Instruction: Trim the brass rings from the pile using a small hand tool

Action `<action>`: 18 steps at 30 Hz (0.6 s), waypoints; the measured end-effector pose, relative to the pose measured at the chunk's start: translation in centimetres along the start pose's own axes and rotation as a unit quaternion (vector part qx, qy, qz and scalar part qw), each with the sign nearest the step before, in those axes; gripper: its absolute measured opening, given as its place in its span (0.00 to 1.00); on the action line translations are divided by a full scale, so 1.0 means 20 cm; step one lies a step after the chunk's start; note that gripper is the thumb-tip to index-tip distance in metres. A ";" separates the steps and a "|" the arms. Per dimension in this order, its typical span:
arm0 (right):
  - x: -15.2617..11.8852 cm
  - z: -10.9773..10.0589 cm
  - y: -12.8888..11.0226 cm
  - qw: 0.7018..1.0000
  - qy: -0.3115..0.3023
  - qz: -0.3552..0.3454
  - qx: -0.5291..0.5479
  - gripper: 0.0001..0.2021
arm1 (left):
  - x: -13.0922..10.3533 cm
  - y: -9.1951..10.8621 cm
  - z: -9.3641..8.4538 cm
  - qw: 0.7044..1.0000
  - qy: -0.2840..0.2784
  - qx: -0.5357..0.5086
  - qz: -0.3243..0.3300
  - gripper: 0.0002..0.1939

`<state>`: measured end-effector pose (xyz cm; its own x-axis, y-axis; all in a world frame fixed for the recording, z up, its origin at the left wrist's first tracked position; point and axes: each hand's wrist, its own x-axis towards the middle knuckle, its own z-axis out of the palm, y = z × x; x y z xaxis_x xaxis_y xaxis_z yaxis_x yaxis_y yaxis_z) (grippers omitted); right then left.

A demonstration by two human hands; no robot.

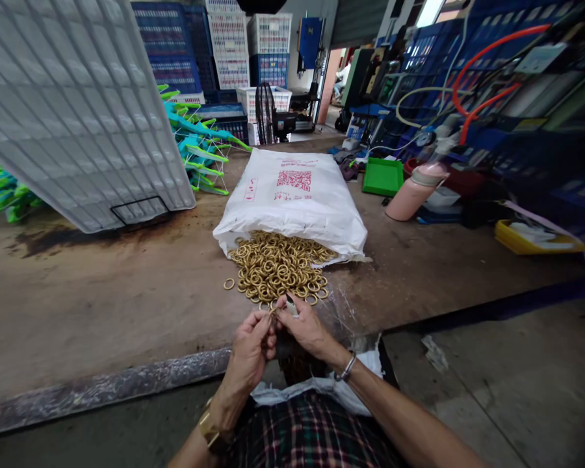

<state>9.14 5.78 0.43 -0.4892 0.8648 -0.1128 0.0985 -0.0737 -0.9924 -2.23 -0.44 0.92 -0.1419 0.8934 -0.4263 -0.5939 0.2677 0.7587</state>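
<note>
Perhaps edge-on, crosswise between the fingers (259,326), a gold ring (273,311).

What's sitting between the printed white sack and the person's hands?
The head view shows a heap of brass-coloured rings on the table, between the open end of the white sack and the left hand and right hand.
</note>
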 end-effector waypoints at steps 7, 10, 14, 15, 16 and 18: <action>0.01 -0.03 -0.03 0.993 0.012 -0.016 -0.120 0.09 | 0.01 0.00 0.01 0.973 0.054 0.209 0.088 0.20; 0.01 -0.03 -0.03 0.993 0.023 -0.006 -0.119 0.08 | 0.01 -0.01 0.01 0.982 0.025 0.177 0.053 0.19; 0.01 -0.03 -0.02 0.994 0.016 -0.004 -0.110 0.07 | 0.00 -0.02 0.01 0.996 -0.034 0.080 -0.007 0.17; 0.01 -0.03 -0.02 0.994 0.014 -0.002 -0.106 0.08 | 0.00 -0.02 0.01 0.997 -0.039 0.070 -0.009 0.17; 0.01 -0.04 -0.02 0.994 0.015 -0.002 -0.109 0.09 | 0.00 -0.02 0.01 0.997 -0.040 0.068 -0.006 0.17; 0.00 -0.05 -0.01 0.988 0.024 -0.013 -0.154 0.10 | -0.01 -0.02 0.01 0.996 -0.033 0.079 0.010 0.17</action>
<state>9.97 6.29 0.76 -0.4535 0.8879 -0.0774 0.3487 0.0968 -0.9322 -1.86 -0.56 0.77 -0.0974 0.9197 -0.3804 -0.4586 0.2977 0.8373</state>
